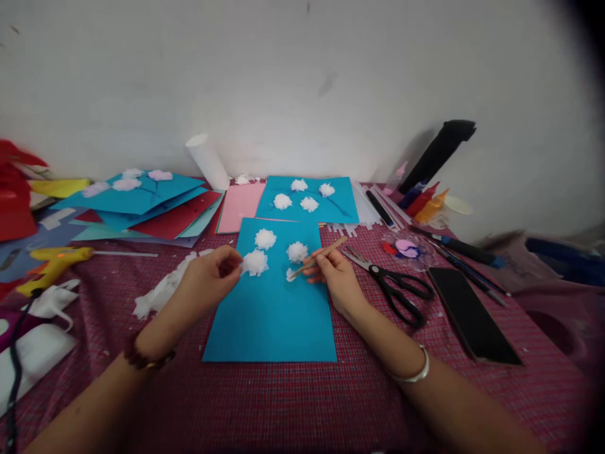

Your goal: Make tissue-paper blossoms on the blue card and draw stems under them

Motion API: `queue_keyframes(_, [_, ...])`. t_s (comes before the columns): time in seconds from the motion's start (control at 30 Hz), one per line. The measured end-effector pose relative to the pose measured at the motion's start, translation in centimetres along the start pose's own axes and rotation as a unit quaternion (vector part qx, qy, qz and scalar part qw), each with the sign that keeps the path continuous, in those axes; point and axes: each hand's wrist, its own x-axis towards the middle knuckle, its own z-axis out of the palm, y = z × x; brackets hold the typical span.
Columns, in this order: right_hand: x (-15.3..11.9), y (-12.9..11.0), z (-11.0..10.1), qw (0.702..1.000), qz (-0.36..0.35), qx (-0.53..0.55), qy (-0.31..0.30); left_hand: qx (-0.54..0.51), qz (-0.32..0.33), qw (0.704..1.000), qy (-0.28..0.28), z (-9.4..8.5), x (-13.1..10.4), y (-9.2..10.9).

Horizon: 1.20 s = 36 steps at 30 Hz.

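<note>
A blue card point(269, 321) lies flat in the middle, with several white tissue-paper flowers point(265, 239) on its upper half. My right hand point(334, 271) is closed around a wooden craft stick point(326, 251). The stick's lower tip meets a small white bit point(290, 275) on the card, just below the right-hand flower point(297, 252). At the card's left edge is my left hand point(212, 274), its fingers curled together beside the lower left flower point(255, 263). Whether its fingertips hold anything is too small to make out.
Scissors point(385, 277) and a phone point(472, 315) lie to the right. Behind stands a second blue card with flowers point(312, 217). On the left are crumpled white tissue point(163, 290), a yellow glue gun point(59, 261) and stacked cards point(142, 214).
</note>
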Motion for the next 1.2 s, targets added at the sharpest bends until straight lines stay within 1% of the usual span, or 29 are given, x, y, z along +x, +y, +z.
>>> queue_keyframes(0.1, [0.2, 0.0, 0.0, 1.0, 0.003, 0.0, -0.005, -0.025, 0.008, 0.999, -0.027, 0.8, 0.4, 0.3])
queue_keyframes(0.17, [0.3, 0.1, 0.0, 1.0, 0.006, -0.005, -0.008, -0.047, -0.001, 0.997, -0.054, 0.8, 0.5, 0.5])
queue_keyframes(0.27, [0.4, 0.3, -0.2, 1.0, 0.009, -0.009, -0.009, -0.103, -0.032, 0.99, -0.096, 0.5, 0.4, 0.7])
queue_keyframes(0.33, [0.4, 0.4, -0.2, 1.0, 0.012, -0.006, -0.011, -0.129, -0.042, 0.986, -0.099, 0.2, 0.3, 0.6])
queue_keyframes(0.47, [0.4, 0.2, -0.3, 1.0, 0.016, 0.011, -0.005, -0.161, -0.046, 0.982, -0.083, -0.1, -0.1, 0.6])
queue_keyframes(0.6, [0.5, 0.0, -0.3, 0.999, 0.015, 0.03, -0.004, -0.195, -0.049, 0.976, -0.08, 0.6, -0.2, 2.2])
queue_keyframes(0.7, [0.6, 0.1, -0.4, 0.999, 0.012, 0.04, -0.005, -0.233, -0.045, 0.965, -0.116, 1.5, 0.2, 3.6])
queue_keyframes(0.8, [0.5, -0.1, -0.6, 0.999, 0.011, 0.048, -0.002, -0.251, -0.057, 0.954, -0.156, 2.4, 0.8, 4.3])
queue_keyframes(0.93, [0.2, -0.7, -0.8, 0.998, 0.01, 0.055, 0.006, -0.229, -0.072, 0.954, -0.178, 2.7, 1.5, 4.2])
queue_keyframes(1.03, [-0.1, -1.1, -0.9, 0.998, 0.009, 0.06, 0.01, -0.172, -0.072, 0.968, -0.167, 2.4, 1.5, 4.0])
queue_keyframes(1.1, [-0.4, -1.2, -1.1, 0.998, 0.007, 0.06, 0.01, -0.109, -0.03, 0.984, -0.14, 2.3, 1.0, 3.9])
queue_keyframes(1.13, [-0.6, -1.3, -1.2, 0.998, 0.003, 0.057, 0.008, -0.073, 0.004, 0.989, -0.127, 2.3, 0.6, 3.9])
queue_keyframes(1.2, [-1.0, -1.4, -1.5, 0.999, -0.007, 0.045, -0.003, -0.008, 0.083, 0.99, -0.113, 2.8, -0.6, 3.9])
